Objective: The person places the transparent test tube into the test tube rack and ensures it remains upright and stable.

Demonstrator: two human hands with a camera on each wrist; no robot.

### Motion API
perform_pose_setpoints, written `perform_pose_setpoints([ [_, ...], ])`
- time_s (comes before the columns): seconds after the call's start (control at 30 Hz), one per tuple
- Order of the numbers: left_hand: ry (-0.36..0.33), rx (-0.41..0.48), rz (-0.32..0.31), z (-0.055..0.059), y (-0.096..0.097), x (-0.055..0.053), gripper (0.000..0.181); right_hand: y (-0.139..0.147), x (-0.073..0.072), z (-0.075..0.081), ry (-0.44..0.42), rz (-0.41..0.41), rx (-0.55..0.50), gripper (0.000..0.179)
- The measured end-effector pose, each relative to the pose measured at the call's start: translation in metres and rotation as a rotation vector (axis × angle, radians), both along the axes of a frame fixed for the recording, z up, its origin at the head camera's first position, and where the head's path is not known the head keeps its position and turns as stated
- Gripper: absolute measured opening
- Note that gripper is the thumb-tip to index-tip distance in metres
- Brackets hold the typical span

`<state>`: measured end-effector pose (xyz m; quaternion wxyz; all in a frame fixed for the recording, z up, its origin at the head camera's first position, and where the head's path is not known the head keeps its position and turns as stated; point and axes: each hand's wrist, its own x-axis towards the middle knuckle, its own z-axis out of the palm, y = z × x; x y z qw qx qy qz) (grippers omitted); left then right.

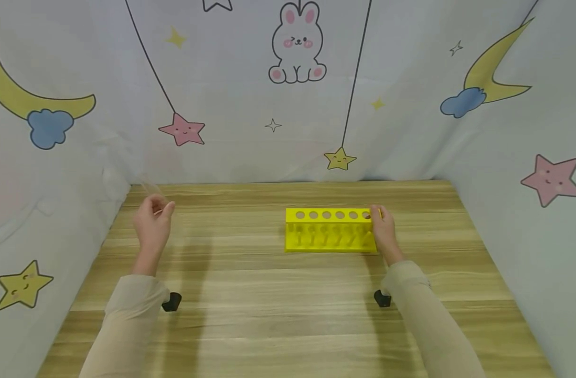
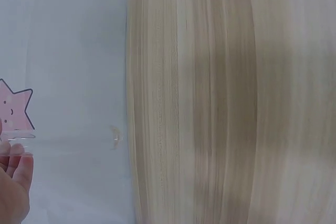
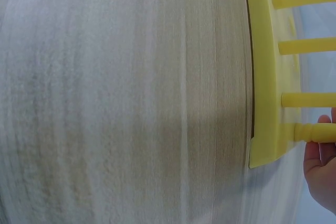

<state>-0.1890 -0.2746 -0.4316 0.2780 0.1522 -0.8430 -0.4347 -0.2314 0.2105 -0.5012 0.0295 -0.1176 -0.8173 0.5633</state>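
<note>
My left hand point(image 1: 153, 223) is raised above the left part of the table. Its curled fingers hold a clear, see-through tube point(image 1: 152, 187), faint against the backdrop and pointing up and away. The left wrist view shows the hand point(image 2: 14, 184) at the lower left edge, with the tube point(image 2: 21, 146) across its fingertips. A yellow test tube rack point(image 1: 330, 249) stands upright on the table, right of centre, with a row of round holes on top and pegs below. My right hand point(image 1: 384, 231) grips its right end; in the right wrist view, fingers point(image 3: 313, 156) touch the end post.
The wood-grain table point(image 1: 278, 310) carries the rack. A white cloth backdrop point(image 1: 241, 105) with printed stars, moons and a rabbit borders the table at the back and both sides. Black wrist mounts point(image 1: 172, 302) sit at the sleeves.
</note>
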Motion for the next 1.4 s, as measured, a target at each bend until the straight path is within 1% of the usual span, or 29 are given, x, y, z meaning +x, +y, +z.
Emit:
perform_pose_setpoints([
  [0.1, 0.009, -0.001, -0.01, 0.001, 0.002, 0.0, 0.012, 0.0, 0.0, 0.0, -0.001, 0.001, -0.005, 0.043],
  [0.33, -0.027, -0.008, -0.022, 0.003, 0.006, 0.002, 0.017, -0.001, 0.001, 0.001, 0.012, -0.002, -0.006, 0.041],
  [0.53, -0.031, 0.018, -0.045, 0.006, 0.012, 0.004, 0.018, -0.001, 0.001, 0.001, 0.02, -0.007, 0.006, 0.04],
  [0.77, -0.007, 0.043, -0.073, 0.01, 0.02, 0.003, 0.018, 0.0, 0.001, 0.001, 0.019, 0.006, 0.008, 0.038],
  [1.07, 0.008, 0.017, -0.107, 0.017, 0.032, 0.004, 0.019, 0.0, 0.001, 0.001, -0.005, 0.005, 0.001, 0.044],
  [1.4, 0.029, 0.019, -0.149, 0.023, 0.041, 0.004, 0.018, -0.001, 0.003, 0.003, 0.006, -0.013, -0.025, 0.041],
])
